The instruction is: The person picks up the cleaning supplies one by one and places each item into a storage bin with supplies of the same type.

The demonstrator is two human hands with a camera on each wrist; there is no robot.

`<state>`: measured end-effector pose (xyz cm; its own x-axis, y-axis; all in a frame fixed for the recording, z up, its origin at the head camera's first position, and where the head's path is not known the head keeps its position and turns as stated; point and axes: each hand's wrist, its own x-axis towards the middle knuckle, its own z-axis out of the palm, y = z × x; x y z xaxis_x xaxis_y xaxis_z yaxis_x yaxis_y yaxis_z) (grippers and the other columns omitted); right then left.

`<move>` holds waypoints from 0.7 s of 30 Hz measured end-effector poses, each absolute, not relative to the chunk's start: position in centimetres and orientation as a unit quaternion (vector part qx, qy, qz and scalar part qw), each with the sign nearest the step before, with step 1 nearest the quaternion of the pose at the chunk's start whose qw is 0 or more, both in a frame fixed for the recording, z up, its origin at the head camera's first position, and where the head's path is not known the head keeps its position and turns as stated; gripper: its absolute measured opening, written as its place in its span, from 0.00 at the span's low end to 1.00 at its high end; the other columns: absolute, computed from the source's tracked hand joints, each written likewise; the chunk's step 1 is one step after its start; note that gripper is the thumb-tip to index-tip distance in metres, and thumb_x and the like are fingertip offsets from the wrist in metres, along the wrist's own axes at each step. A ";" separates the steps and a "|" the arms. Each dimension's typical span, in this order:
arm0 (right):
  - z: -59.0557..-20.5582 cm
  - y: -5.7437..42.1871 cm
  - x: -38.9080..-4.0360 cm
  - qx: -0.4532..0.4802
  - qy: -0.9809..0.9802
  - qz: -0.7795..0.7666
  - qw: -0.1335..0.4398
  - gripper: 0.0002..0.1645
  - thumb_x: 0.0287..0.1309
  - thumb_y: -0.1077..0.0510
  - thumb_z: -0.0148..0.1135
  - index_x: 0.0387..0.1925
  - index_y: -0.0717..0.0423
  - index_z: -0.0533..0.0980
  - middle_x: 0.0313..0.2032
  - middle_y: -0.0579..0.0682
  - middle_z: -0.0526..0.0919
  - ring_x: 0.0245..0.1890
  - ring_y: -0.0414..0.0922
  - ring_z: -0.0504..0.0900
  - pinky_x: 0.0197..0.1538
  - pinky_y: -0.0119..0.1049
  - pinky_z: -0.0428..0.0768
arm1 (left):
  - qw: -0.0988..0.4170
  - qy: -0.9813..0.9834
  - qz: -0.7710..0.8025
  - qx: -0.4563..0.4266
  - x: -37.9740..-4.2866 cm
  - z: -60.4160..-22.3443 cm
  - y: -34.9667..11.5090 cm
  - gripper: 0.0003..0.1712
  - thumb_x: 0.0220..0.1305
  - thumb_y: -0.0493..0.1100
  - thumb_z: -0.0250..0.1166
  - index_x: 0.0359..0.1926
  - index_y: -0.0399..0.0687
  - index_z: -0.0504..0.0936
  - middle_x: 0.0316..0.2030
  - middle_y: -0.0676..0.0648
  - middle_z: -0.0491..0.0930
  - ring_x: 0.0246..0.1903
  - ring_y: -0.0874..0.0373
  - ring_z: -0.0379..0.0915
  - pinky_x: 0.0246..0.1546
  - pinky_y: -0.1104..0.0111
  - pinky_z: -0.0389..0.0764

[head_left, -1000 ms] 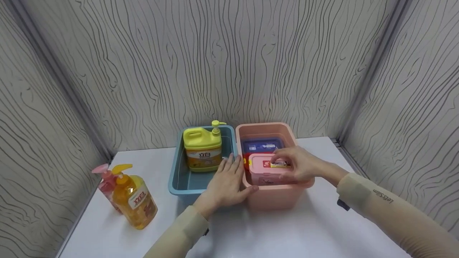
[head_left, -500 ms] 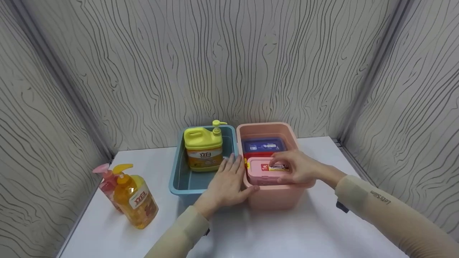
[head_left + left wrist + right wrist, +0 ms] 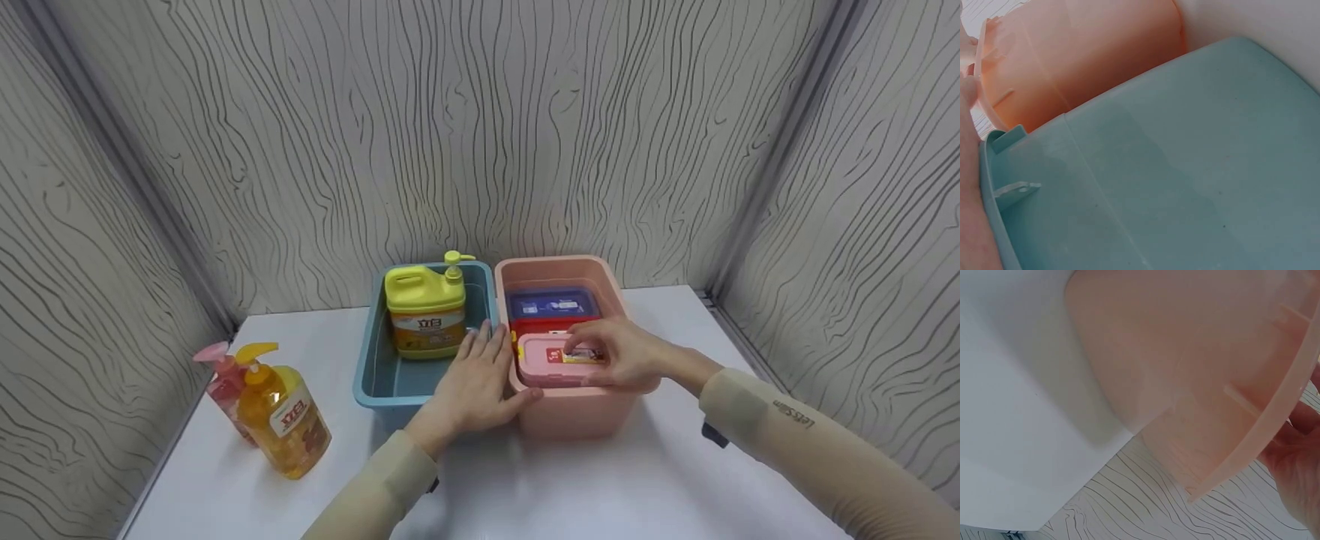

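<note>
In the head view my right hand [image 3: 630, 350] reaches over the near right corner of the pink bin [image 3: 574, 416]. Its bent fingers and thumb hold a pink lidded food container [image 3: 541, 360], which sits low in the front of that bin. Behind it lies a container with a blue lid [image 3: 551, 303] and red below. My left hand [image 3: 472, 386] rests with straight fingers across the adjoining rims of the pink bin and the blue bin [image 3: 362, 367]. A yellow-capped detergent jug [image 3: 427, 324] with a pump stands in the blue bin. Both wrist views mostly show the bins' outer walls.
An orange pump bottle [image 3: 289, 431] stands on the white table [image 3: 495, 495] at the left. Beside it is a pink pump bottle [image 3: 223, 382], partly hidden. Wood-grain patterned panels [image 3: 480, 135] close off the back and both sides.
My right hand has lowered the pink food container deeper into the front of the pink bin, so less of its front side shows. My left hand has stayed in place.
</note>
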<state>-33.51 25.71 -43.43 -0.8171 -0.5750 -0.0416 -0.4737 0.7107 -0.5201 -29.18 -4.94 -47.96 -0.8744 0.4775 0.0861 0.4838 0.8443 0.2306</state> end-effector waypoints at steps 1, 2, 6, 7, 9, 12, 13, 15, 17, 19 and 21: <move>-43.4 25.7 -33.5 -0.284 0.920 -0.251 0.102 0.29 0.59 0.50 0.83 0.62 0.35 0.87 0.75 0.53 0.82 0.75 0.60 0.78 0.79 0.75 0.74 | 0.013 -0.960 -0.123 -0.251 -29.2 -48.0 -4.9 0.66 0.72 0.88 0.42 0.92 0.46 0.50 0.93 0.46 0.47 0.94 0.44 0.37 0.94 0.44 0.44; -43.4 25.7 -33.4 -0.284 0.920 -0.250 0.103 0.28 0.59 0.50 0.83 0.62 0.35 0.87 0.76 0.53 0.82 0.75 0.60 0.78 0.79 0.75 0.74 | 0.013 -0.960 -0.123 -0.252 -29.1 -47.9 -4.9 0.66 0.72 0.88 0.42 0.92 0.46 0.50 0.93 0.46 0.47 0.94 0.43 0.37 0.94 0.44 0.44; -43.2 25.6 -33.5 -0.294 0.916 -0.258 0.084 0.27 0.61 0.50 0.81 0.62 0.37 0.88 0.74 0.54 0.84 0.77 0.62 0.77 0.80 0.77 0.72 | 0.014 -0.959 -0.123 -0.254 -29.0 -47.8 -5.0 0.67 0.72 0.88 0.41 0.92 0.46 0.50 0.93 0.45 0.47 0.94 0.43 0.37 0.94 0.44 0.45; -43.0 25.5 -33.6 -0.298 0.914 -0.265 0.072 0.27 0.62 0.50 0.81 0.62 0.39 0.88 0.74 0.55 0.84 0.77 0.63 0.77 0.80 0.78 0.71 | 0.014 -0.959 -0.124 -0.253 -29.0 -47.7 -5.0 0.67 0.72 0.88 0.41 0.92 0.46 0.50 0.93 0.45 0.48 0.94 0.43 0.37 0.94 0.44 0.45; -42.6 25.3 -33.8 -0.307 0.910 -0.276 0.045 0.26 0.63 0.51 0.80 0.62 0.43 0.88 0.74 0.56 0.85 0.78 0.65 0.77 0.80 0.80 0.69 | 0.015 -0.959 -0.125 -0.253 -28.9 -47.6 -5.1 0.67 0.72 0.88 0.41 0.92 0.46 0.50 0.93 0.45 0.48 0.94 0.43 0.38 0.94 0.44 0.44; -42.1 25.0 -33.8 -0.307 0.908 -0.284 0.028 0.26 0.65 0.50 0.79 0.63 0.47 0.87 0.75 0.57 0.83 0.79 0.66 0.76 0.79 0.82 0.68 | 0.015 -0.959 -0.128 -0.253 -28.9 -47.6 -5.2 0.67 0.72 0.88 0.41 0.92 0.47 0.49 0.93 0.46 0.47 0.94 0.43 0.37 0.94 0.44 0.44; -42.0 24.9 -33.7 -0.302 0.909 -0.285 0.032 0.27 0.65 0.50 0.79 0.64 0.48 0.87 0.76 0.57 0.83 0.79 0.66 0.76 0.79 0.81 0.68 | 0.015 -0.959 -0.128 -0.253 -28.8 -47.7 -5.2 0.67 0.72 0.88 0.40 0.92 0.47 0.49 0.93 0.46 0.47 0.94 0.43 0.36 0.94 0.44 0.43; -42.0 24.7 -33.4 -0.292 0.911 -0.287 0.044 0.27 0.67 0.47 0.79 0.65 0.47 0.87 0.74 0.55 0.84 0.78 0.64 0.78 0.80 0.79 0.70 | 0.013 -0.959 -0.130 -0.252 -28.8 -47.8 -5.2 0.67 0.72 0.88 0.41 0.92 0.47 0.49 0.93 0.47 0.47 0.94 0.44 0.36 0.94 0.45 0.43; -42.2 24.6 -33.2 -0.283 0.912 -0.292 0.053 0.27 0.67 0.46 0.79 0.65 0.44 0.86 0.72 0.52 0.86 0.76 0.62 0.79 0.80 0.76 0.72 | 0.012 -0.959 -0.133 -0.251 -28.7 -47.9 -5.2 0.66 0.72 0.88 0.41 0.93 0.48 0.48 0.93 0.48 0.46 0.94 0.44 0.35 0.94 0.45 0.43; -42.2 24.6 -33.1 -0.277 0.912 -0.298 0.053 0.25 0.68 0.45 0.79 0.64 0.42 0.86 0.69 0.50 0.87 0.75 0.60 0.80 0.80 0.74 0.74 | 0.012 -0.958 -0.138 -0.250 -28.7 -47.8 -5.2 0.66 0.72 0.88 0.41 0.93 0.49 0.48 0.93 0.48 0.46 0.94 0.44 0.35 0.94 0.45 0.43; -42.2 24.5 -33.0 -0.271 0.914 -0.298 0.054 0.24 0.68 0.45 0.79 0.63 0.39 0.86 0.68 0.48 0.87 0.73 0.59 0.81 0.79 0.72 0.76 | 0.010 -0.958 -0.144 -0.248 -28.8 -47.8 -5.2 0.66 0.73 0.87 0.43 0.93 0.49 0.48 0.93 0.48 0.46 0.94 0.43 0.36 0.94 0.45 0.43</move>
